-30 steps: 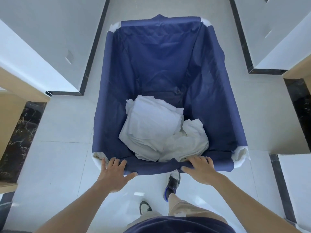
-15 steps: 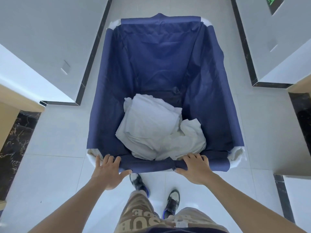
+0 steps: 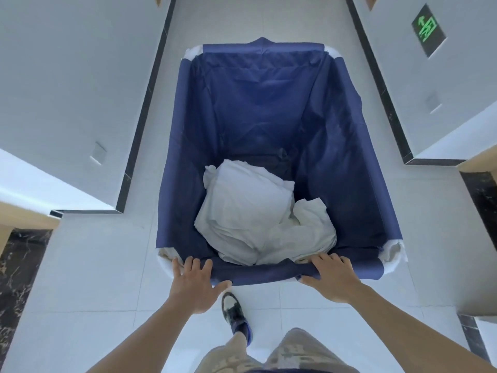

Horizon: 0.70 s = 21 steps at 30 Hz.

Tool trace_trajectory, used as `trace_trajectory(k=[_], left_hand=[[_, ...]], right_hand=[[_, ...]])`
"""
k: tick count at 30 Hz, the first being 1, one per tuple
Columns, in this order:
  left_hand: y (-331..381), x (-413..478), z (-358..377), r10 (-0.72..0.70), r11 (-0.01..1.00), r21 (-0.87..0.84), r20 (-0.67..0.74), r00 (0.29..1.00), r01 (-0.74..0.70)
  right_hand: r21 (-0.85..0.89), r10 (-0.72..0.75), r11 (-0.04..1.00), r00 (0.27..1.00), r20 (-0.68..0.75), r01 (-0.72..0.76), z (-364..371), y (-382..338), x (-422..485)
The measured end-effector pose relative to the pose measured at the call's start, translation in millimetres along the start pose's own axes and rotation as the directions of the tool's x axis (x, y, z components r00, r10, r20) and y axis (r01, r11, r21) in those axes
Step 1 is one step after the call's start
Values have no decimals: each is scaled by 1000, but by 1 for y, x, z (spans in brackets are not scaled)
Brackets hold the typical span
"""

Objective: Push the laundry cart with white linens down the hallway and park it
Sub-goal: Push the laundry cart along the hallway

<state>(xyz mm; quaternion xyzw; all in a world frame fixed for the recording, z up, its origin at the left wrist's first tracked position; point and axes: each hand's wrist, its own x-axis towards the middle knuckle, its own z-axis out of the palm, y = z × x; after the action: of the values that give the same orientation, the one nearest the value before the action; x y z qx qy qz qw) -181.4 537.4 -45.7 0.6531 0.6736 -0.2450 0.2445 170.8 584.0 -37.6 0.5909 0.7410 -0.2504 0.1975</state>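
Observation:
The laundry cart [image 3: 258, 109] fills the middle of the head view, a deep tub lined with dark blue fabric over a white rim. White linens [image 3: 258, 222] lie crumpled in a heap at its bottom, toward the near side. My left hand [image 3: 195, 285] grips the near rim at its left corner, fingers curled over the edge. My right hand [image 3: 333, 278] grips the same rim further right, thumb under the blue fabric.
White hallway walls with black skirting stand close on the left [image 3: 80, 76] and right [image 3: 430, 103]. A green exit sign [image 3: 427, 29] is low on the right wall. Wall corners open to side recesses with dark marble [image 3: 16, 278]. My left foot [image 3: 234, 313] steps behind the cart.
The cart and I have rolled forward down the hallway; the wall corners have slid back toward me and the exit sign has come into view. Both hands have kept their hold.

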Motion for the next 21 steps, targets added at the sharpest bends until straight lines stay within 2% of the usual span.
trace_trajectory(k=[10, 17, 21], left_hand=[[-39, 92, -76, 37, 998, 43, -10, 999, -36], [-57, 161, -133, 37, 997, 70, -44, 998, -34], [-62, 206, -178, 28, 997, 69, -2, 1000, -28]], right_hand=[[-24, -3, 1000, 998, -57, 2, -60, -16, 94], [-2, -26, 1000, 988, -155, 26, -103, -16, 166], [-1, -21, 1000, 988, -151, 21, -137, -14, 215]])
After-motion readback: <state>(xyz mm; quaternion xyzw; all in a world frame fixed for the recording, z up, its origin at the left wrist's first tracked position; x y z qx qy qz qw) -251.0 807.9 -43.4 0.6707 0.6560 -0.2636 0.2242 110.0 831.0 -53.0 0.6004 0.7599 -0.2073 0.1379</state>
